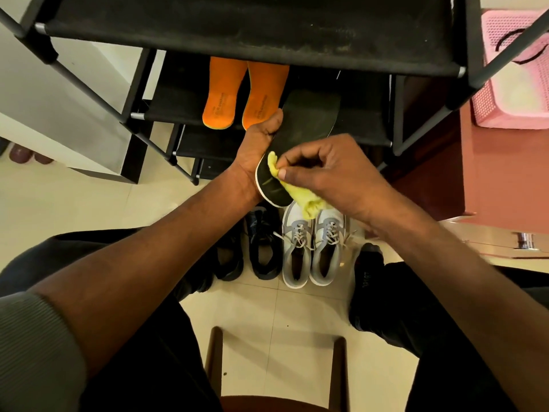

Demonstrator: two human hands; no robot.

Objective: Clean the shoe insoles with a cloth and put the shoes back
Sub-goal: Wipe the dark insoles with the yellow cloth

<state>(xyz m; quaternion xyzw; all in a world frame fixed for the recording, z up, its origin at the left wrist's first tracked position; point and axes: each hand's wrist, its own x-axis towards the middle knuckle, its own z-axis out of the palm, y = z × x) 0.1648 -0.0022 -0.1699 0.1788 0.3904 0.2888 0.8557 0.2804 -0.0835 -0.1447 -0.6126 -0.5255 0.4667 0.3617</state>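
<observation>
At the centre of the frame I see the left hand [261, 138] gripping a black insole [309, 120] by its left edge. The thumb lies on the upper face, and the remaining fingers are curled beneath and hidden. The insole runs diagonally from lower left to upper right, and a white rim shows around its lower end.

The right hand [323, 171] pinches a yellow cloth [297, 191]. Thumb and index finger are closed narrowly on the fabric, and the other fingers are curled in above it. The cloth touches the lower part of the insole, and its loose end hangs down below the hand.

Directly under the hands, a pair of grey and white sneakers [312, 248] stands on the tiled floor [297, 322], toes pointing up the frame. Just to their left stands a pair of black shoes [255, 248], partly covered by the left forearm.

Above centre, two orange insoles [237, 96] lie side by side on a lower shelf of the black shoe rack [252, 34]. Their upper ends are hidden by the shelf above. The printing on them is too small to read.

At the upper right edge, a pink basket [511, 69] is cut off by the frame. At the bottom, a dark wooden stool [279, 399] is partly visible between the person's legs.
</observation>
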